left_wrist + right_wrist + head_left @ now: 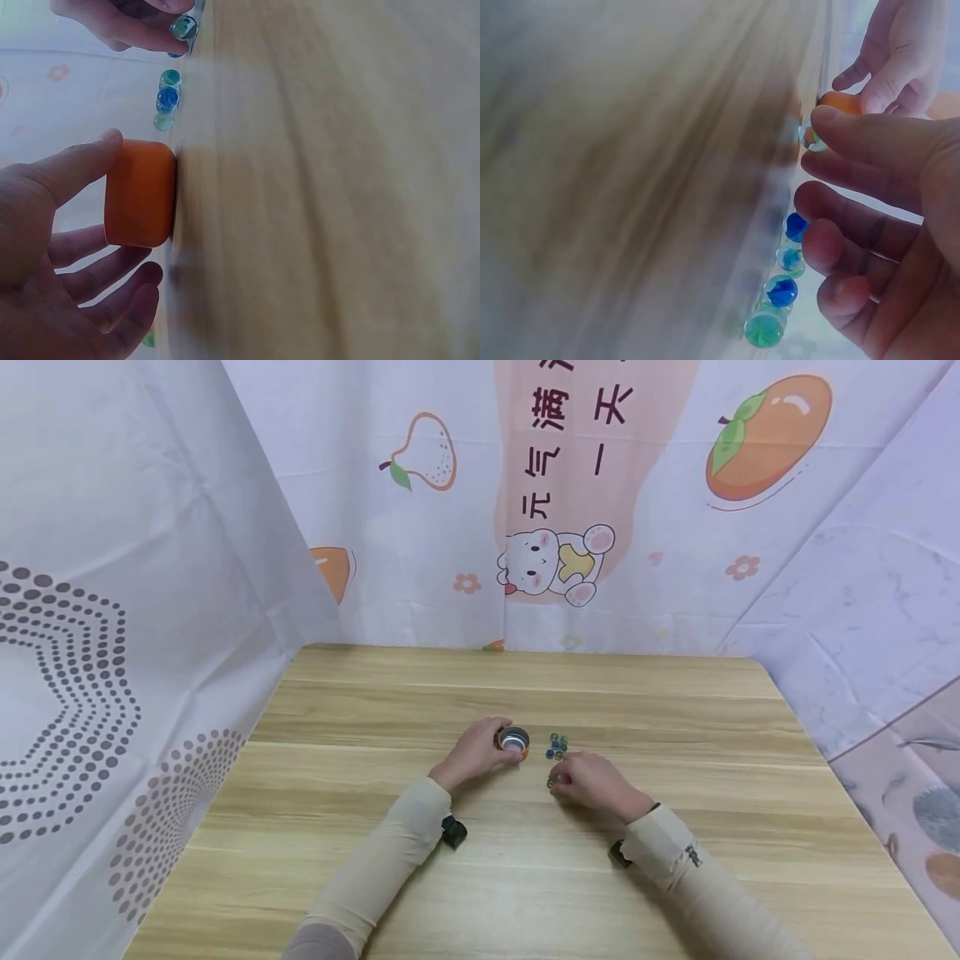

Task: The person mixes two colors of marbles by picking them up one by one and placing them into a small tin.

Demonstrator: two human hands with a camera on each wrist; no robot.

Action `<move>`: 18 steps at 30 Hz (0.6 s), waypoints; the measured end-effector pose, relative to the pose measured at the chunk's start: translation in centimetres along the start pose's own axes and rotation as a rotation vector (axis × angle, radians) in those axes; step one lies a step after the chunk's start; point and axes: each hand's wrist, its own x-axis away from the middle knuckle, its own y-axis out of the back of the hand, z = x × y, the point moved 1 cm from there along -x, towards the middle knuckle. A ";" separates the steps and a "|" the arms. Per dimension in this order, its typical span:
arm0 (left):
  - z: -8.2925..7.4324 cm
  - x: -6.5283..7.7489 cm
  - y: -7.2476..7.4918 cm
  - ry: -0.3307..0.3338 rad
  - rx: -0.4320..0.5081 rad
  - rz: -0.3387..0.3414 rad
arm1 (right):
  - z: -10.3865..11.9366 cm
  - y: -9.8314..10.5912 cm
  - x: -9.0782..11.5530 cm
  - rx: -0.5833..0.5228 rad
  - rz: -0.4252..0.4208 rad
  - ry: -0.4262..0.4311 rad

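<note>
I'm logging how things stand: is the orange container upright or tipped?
Upright. The orange container has its open mouth facing up in the head view, its side held by the left hand.

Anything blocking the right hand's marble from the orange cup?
Nothing visible: only tabletop separates marble and orange cup. The left hand has its thumb at the cup's near side; the other marbles sit off the direct line.
</note>
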 end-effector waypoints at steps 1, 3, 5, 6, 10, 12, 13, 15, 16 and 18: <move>0.0 0.0 0.0 0.001 0.004 0.000 | 0.0 0.0 0.0 -0.001 0.004 -0.003; 0.0 0.0 0.0 0.000 0.006 0.002 | 0.0 -0.1 0.0 0.001 0.007 -0.007; 0.0 0.0 0.0 0.003 0.005 0.004 | 0.1 -0.1 -0.1 0.002 0.013 -0.012; 0.0 -0.1 0.0 0.004 0.003 0.004 | 0.1 -0.1 -0.1 -0.001 0.014 -0.016; 0.0 -0.1 0.1 0.008 -0.001 0.001 | 0.2 0.0 -0.2 -0.016 0.020 -0.030; -0.1 -0.1 0.1 0.010 -0.002 -0.001 | 0.2 0.0 -0.2 -0.021 0.018 -0.031; -0.1 -0.1 0.1 0.009 -0.004 -0.002 | 0.2 0.0 -0.2 -0.021 0.016 -0.028; -0.1 -0.1 0.1 0.007 -0.012 -0.002 | 0.1 0.0 -0.3 -0.021 0.015 -0.029; -0.1 -0.1 0.1 0.007 -0.014 -0.002 | 0.1 -0.1 -0.3 -0.016 0.015 -0.027; -0.1 -0.1 0.0 0.010 -0.018 0.000 | 0.1 -0.1 -0.4 -0.011 0.016 -0.026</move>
